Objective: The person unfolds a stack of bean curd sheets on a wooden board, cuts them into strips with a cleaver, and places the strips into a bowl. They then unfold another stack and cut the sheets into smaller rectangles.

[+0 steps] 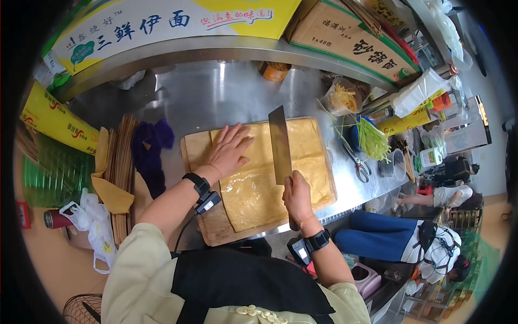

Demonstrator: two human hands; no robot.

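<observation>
Yellow, glossy sheets [253, 194] look soft, light, slippery, best steadied flat at far left, where the left hand [227, 154] rests open-fingered; the right hand [298, 198] grips a cleaver [280, 148].

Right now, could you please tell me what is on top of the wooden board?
Yellow sheeting lies on the wooden board, with the left hand on it and a cleaver above; the wood beneath is hidden.

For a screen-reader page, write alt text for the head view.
A person's right hand holds a cleaver over yellow sheets on a wooden board, while the left hand lies flat on them. Scissors and chopped greens sit to the right on the metal counter.
</observation>
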